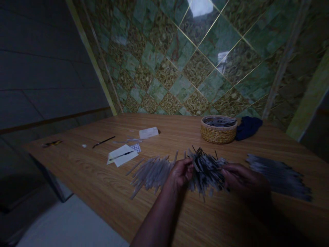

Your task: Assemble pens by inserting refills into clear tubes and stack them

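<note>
My left hand (pixel 182 172) is over the middle of the table with its fingers curled, and a short pale tube (pixel 196 166) shows at its fingertips. Opposite it, my right hand (pixel 243 178) is closed in a pinch at the right side of a heap of dark and grey thin sticks (pixel 207 173), which look like pen refills. What the right fingertips hold is too dark to make out. Left of my left hand lies a loose pile of translucent whitish tubes (pixel 151 173), like pen barrels. A row of greyish pen-like sticks (pixel 279 176) lies beyond my right hand.
A woven basket (pixel 218 134) filled with similar sticks stands at the back right, beside a dark blue cloth (pixel 248 127). Farther left are a white box (pixel 148 132), papers (pixel 122 155) with a pen on top, a dark thin stick (pixel 103 141) and a yellow-black tool (pixel 52 143).
</note>
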A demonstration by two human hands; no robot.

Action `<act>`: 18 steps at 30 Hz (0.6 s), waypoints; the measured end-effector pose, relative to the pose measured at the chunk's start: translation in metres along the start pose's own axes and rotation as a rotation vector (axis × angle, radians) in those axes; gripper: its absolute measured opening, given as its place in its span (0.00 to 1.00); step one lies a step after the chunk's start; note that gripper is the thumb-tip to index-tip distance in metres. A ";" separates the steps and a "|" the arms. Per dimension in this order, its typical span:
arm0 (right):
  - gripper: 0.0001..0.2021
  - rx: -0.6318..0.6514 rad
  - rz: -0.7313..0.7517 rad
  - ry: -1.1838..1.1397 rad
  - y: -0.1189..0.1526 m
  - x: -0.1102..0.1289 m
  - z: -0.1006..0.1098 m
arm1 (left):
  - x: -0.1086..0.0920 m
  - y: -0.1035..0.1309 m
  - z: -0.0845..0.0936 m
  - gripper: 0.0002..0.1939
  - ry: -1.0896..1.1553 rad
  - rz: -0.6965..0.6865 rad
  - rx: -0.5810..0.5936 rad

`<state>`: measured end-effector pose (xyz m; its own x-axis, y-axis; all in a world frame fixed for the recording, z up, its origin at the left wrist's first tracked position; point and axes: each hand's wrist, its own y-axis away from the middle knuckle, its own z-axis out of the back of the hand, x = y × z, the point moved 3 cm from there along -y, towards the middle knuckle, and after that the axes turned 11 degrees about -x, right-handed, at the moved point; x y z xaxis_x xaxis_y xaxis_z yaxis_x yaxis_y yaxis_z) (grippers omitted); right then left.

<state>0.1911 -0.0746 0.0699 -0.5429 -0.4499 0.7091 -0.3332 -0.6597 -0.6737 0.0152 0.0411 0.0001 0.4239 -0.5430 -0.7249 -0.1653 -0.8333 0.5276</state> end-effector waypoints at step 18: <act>0.11 0.096 0.374 0.203 0.001 0.007 0.006 | 0.006 0.001 -0.006 0.08 0.159 0.131 0.081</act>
<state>0.1913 -0.0825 0.0756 -0.7565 -0.5472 0.3582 -0.0168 -0.5313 -0.8470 0.0228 0.0373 -0.0007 0.5281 -0.6291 -0.5704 -0.2966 -0.7660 0.5702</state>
